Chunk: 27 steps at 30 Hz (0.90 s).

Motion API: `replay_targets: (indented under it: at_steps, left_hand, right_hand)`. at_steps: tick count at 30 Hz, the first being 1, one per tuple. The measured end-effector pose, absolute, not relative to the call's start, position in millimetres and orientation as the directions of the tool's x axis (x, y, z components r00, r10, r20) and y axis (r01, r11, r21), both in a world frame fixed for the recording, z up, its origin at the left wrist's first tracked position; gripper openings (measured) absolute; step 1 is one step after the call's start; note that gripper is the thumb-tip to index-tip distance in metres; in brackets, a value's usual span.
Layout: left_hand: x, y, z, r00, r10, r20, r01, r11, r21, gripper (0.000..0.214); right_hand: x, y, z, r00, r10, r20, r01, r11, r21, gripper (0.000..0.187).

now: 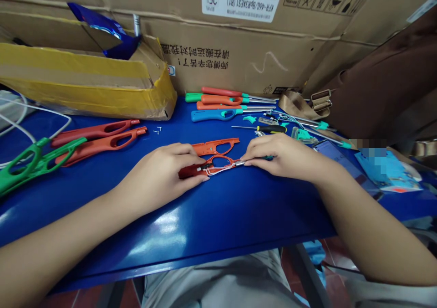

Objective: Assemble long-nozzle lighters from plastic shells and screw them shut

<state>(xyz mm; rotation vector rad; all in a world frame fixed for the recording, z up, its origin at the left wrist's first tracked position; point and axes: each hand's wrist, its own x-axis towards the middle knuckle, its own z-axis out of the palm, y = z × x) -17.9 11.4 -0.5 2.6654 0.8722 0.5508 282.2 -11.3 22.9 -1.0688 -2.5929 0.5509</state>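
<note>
My left hand (167,173) lies closed on the handle end of a red lighter half-shell (218,166) that rests on the blue table (211,226). Thin white wires run along that shell. At the shell's right end my right hand (280,155) pinches a metal tube tip with a green part. Just behind, a second orange half-shell (215,146) lies by itself, touched by neither hand.
Red shells (99,139) and green shells (30,164) lie at the left. Assembled long lighters (221,103) and a black-handled screwdriver (269,129) sit at the back. A yellow-taped carton (85,82) and big cardboard boxes (259,48) wall the rear. A phone (329,151) lies at right.
</note>
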Motion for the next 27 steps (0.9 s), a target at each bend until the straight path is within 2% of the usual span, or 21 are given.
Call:
replay_targets:
  at_steps: [3,6,14,20,27]
  left_hand:
    - [-18.9,12.5,-0.3,0.745,0.609,0.271,0.506,-0.782,0.365,0.029]
    - [-19.4,13.0,-0.5,0.746,0.608,0.272,0.509,-0.784,0.355,0.029]
    - [-20.9,13.2,-1.5,0.755,0.602,0.262,0.499,-0.785,0.366,0.028]
    - [-21.7,14.7,-1.5,0.757,0.594,0.272,0.485,-0.790,0.376,0.028]
    - [-21.4,16.3,-0.7,0.749,0.599,0.285,0.484,-0.787,0.382,0.029]
  right_hand:
    - [282.9,-11.9,21.5,-0.686,0.711,0.152,0.620,0.681,-0.389,0.023]
    - [283.3,-13.1,23.9,-0.677,0.715,0.173,0.623,0.683,-0.383,0.026]
    - [279.5,-14.0,26.6,-0.675,0.732,0.097,0.618,0.632,-0.467,0.029]
    - [280.5,-12.4,24.3,-0.630,0.773,0.069,0.653,0.576,-0.492,0.019]
    - [284.0,-8.3,21.0,-0.677,0.727,0.112,0.549,0.601,-0.581,0.017]
